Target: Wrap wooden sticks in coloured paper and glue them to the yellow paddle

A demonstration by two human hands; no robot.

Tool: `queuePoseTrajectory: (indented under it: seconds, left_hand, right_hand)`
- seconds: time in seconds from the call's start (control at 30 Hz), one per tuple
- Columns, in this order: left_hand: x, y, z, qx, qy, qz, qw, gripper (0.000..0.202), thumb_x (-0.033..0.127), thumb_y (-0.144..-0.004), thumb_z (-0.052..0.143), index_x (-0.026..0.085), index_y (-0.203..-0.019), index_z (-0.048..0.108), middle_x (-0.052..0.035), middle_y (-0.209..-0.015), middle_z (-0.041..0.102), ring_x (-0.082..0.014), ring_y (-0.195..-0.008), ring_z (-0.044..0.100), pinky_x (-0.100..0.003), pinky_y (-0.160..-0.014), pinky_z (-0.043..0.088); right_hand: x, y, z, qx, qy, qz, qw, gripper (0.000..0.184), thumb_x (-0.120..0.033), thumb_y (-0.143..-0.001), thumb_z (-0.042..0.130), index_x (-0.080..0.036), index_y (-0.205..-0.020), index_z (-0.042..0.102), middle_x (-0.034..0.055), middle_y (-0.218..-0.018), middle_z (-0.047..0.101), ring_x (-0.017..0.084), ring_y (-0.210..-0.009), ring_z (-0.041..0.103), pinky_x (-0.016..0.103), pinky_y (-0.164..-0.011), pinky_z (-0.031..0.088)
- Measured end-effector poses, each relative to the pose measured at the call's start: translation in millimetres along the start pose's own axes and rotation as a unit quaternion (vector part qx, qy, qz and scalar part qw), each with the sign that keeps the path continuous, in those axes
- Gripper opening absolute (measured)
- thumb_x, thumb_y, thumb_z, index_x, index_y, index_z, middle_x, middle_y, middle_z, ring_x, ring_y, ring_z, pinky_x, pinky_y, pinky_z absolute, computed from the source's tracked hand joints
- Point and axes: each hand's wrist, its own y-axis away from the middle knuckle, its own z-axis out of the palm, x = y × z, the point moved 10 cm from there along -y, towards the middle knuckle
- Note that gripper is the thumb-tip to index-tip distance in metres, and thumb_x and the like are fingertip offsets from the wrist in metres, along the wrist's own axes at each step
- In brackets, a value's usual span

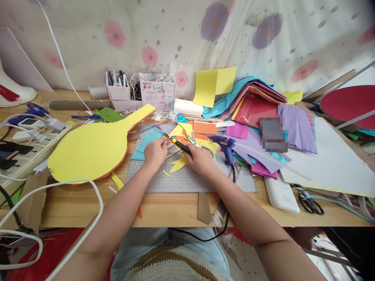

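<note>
My right hand (200, 159) is closed around the black-and-yellow handle of a utility knife (182, 146), which points up and left. My left hand (156, 153) is closed in a pinch beside the knife's front end; what its fingers hold is hidden. Beneath both hands lies a grey cutting mat (155, 180) with a printed grid. Light-blue paper (144, 147) is by my left hand, and a yellow paper cutout (177, 164) sits between the hands. Scissors (208, 148) with pale handles rest just beyond my right hand, near a blue glue gun (225, 146).
A large yellow paddle-shaped cutout (90, 150) lies at left, beside a power strip (55, 142) with plugs and cables. White pen boxes (158, 93) stand at the back. Coloured sheets (252, 105) are piled at right, with a white board (331, 160) and black-handled scissors (311, 203).
</note>
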Motion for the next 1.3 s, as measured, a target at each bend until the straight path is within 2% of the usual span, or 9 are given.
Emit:
queuePoseTrajectory:
  seconds: [0.17, 0.3, 0.7, 0.9, 1.03, 1.3]
  left_hand:
    - [-4.0, -1.5, -4.6, 0.014, 0.013, -0.008, 1.000, 0.036, 0.034, -0.085, 0.034, 0.020, -0.087, 0.067, -0.0064, -0.080, 0.068, -0.0173, -0.071, 0.058, -0.026, -0.057, 0.031]
    - [0.5, -0.6, 1.0, 0.002, -0.005, 0.000, 1.000, 0.034, 0.033, -0.083, 0.036, 0.020, -0.089, 0.067, -0.0073, -0.082, 0.069, -0.0185, -0.072, 0.059, -0.027, -0.058, 0.031]
    - [3.4, 0.5, 0.6, -0.003, -0.014, -0.003, 1.000, 0.034, 0.031, -0.083, 0.036, 0.020, -0.088, 0.068, -0.0084, -0.084, 0.069, -0.0197, -0.074, 0.060, -0.027, -0.060, 0.033]
    - [-4.0, -3.7, 1.8, 0.002, 0.033, -0.008, 0.999, 0.035, 0.035, -0.084, 0.035, 0.020, -0.085, 0.067, -0.0059, -0.080, 0.068, -0.0173, -0.070, 0.058, -0.026, -0.058, 0.034]
    - [1.0, -3.3, 4.8, -0.003, 0.048, 0.013, 0.999, 0.037, 0.034, -0.085, 0.032, 0.019, -0.084, 0.066, -0.0063, -0.082, 0.069, -0.0174, -0.073, 0.059, -0.026, -0.061, 0.035]
    - [-2.3, -3.3, 7.8, -0.018, 0.053, -0.004, 0.998, 0.034, 0.031, -0.085, 0.033, 0.019, -0.084, 0.065, -0.0063, -0.084, 0.068, -0.0185, -0.077, 0.060, -0.027, -0.066, 0.039]
  right_hand:
    - [3.9, 4.6, -0.3, -0.013, -0.002, 0.010, 1.000, 0.028, -0.038, -0.089, 0.033, -0.019, -0.099, 0.050, 0.0076, -0.092, 0.065, 0.020, -0.082, 0.060, 0.026, -0.061, 0.034]
    - [0.4, 0.1, 0.8, -0.025, 0.001, 0.020, 0.999, 0.031, -0.040, -0.090, 0.031, -0.019, -0.101, 0.051, 0.0091, -0.094, 0.064, 0.020, -0.085, 0.059, 0.026, -0.063, 0.035]
    - [-2.7, -0.6, 1.2, -0.021, 0.000, 0.014, 1.000, 0.032, -0.041, -0.090, 0.030, -0.019, -0.100, 0.050, 0.0093, -0.094, 0.064, 0.020, -0.084, 0.059, 0.026, -0.064, 0.036]
    - [-3.5, 0.9, 0.1, -0.016, 0.001, 0.007, 1.000, 0.029, -0.040, -0.090, 0.031, -0.019, -0.101, 0.049, 0.0081, -0.094, 0.064, 0.021, -0.085, 0.059, 0.026, -0.063, 0.035]
    - [-2.2, 0.9, -2.3, -0.017, 0.001, 0.022, 1.000, 0.029, -0.039, -0.090, 0.031, -0.019, -0.100, 0.050, 0.0087, -0.093, 0.065, 0.021, -0.084, 0.060, 0.026, -0.062, 0.035]
    - [-1.1, 2.2, -0.8, -0.010, 0.002, 0.005, 1.000, 0.026, -0.037, -0.090, 0.032, -0.019, -0.099, 0.049, 0.0083, -0.095, 0.064, 0.020, -0.086, 0.059, 0.026, -0.062, 0.035]
